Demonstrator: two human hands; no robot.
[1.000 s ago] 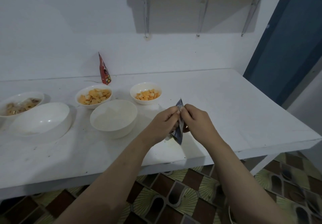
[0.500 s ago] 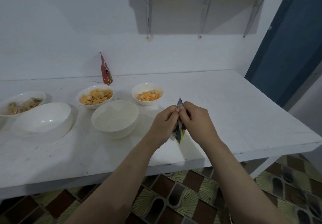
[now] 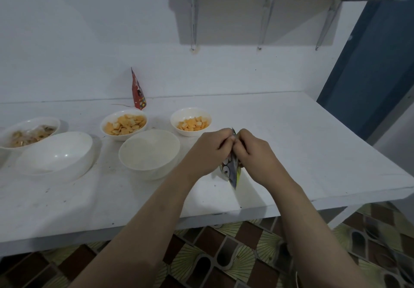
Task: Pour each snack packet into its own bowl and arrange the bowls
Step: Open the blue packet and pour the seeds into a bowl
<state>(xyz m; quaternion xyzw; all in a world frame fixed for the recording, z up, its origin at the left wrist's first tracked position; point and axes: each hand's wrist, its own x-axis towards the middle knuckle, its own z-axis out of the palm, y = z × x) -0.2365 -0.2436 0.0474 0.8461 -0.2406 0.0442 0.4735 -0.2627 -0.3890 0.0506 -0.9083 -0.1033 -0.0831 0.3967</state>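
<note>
Now I see both hands meet at the centre of the frame, a little to the right, above the white table. My left hand and my right hand each pinch the top edge of a small grey snack packet, which hangs down between them with its lower corner near the table surface. Just left of the hands stands an empty white bowl. Behind it are two smaller bowls with orange crackers, one at centre left and one nearer the hands. Further left another empty bowl lies tilted, and at the left edge a bowl holds a brownish snack. A red packet stands against the wall.
</note>
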